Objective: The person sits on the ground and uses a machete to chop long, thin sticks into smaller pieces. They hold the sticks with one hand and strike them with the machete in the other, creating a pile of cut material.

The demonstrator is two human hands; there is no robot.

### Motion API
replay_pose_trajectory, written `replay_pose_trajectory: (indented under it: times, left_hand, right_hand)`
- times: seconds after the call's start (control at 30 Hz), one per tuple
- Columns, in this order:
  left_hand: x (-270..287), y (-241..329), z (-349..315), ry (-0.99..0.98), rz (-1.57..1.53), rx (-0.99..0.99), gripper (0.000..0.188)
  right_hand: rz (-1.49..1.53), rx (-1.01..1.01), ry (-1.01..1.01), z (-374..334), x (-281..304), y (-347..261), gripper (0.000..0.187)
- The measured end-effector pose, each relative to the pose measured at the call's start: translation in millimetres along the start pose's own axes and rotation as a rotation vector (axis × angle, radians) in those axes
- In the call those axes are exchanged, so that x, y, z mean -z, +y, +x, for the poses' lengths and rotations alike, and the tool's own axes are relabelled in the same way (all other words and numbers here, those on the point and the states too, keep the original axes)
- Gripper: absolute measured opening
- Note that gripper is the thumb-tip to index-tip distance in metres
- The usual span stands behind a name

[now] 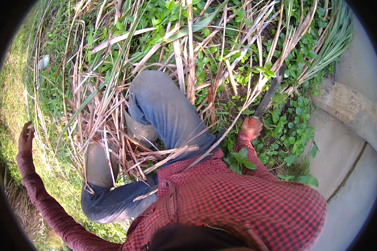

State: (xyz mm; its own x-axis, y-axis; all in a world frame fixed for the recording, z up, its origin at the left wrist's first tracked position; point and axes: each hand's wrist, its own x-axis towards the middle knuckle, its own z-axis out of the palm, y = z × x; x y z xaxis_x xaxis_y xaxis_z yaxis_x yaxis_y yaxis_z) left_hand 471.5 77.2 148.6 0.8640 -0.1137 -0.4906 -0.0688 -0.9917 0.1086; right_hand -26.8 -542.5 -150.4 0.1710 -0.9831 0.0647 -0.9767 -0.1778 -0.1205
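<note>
My right hand (252, 129) is closed around the orange handle of a machete (267, 97). Its dark, worn blade points away from me and up to the right, among green leaves and beside long dry stalks. Out at the far left, my left hand (26, 138) is raised with its fingers loosely extended and nothing visible in it. Between the hands, dry brown leaves and stalks (102, 108) lie heaped around my bent legs. Long dry blades (190, 62) stretch away in front of my knee.
My muddy boots (99, 165) are partly buried in the dry leaves. Low green plants (295, 129) grow along a grey concrete slab (343, 167) on the right. A bundle of long green leaves (333, 44) lies at the far right. Sunlit grass (16, 79) covers the left.
</note>
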Motion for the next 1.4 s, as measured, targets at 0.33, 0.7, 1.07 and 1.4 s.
replay_pose_trajectory:
  times: [0.33, 0.7, 1.07, 1.4]
  left_hand:
    - [7.0, 371.9, 243.5, -0.108, -0.079, -0.664, 0.043]
    - [127.5, 348.2, 246.6, -0.101, 0.391, -0.453, 0.038]
    - [112.9, 310.4, 197.2, -0.191, 0.537, -0.244, 0.043]
    - [-54.5, 504.4, 245.4, -0.199, -0.236, -0.529, 0.038]
  right_hand:
    - [0.035, 0.019, -0.029, 9.1, 6.3, -8.4, 0.032]
    - [-0.040, 0.118, 0.176, 11.2, 17.1, -21.2, 0.020]
    - [0.030, 0.044, 0.040, 5.7, 12.0, -6.4, 0.035]
    - [0.031, -0.048, -0.086, 6.8, 17.3, -3.5, 0.042]
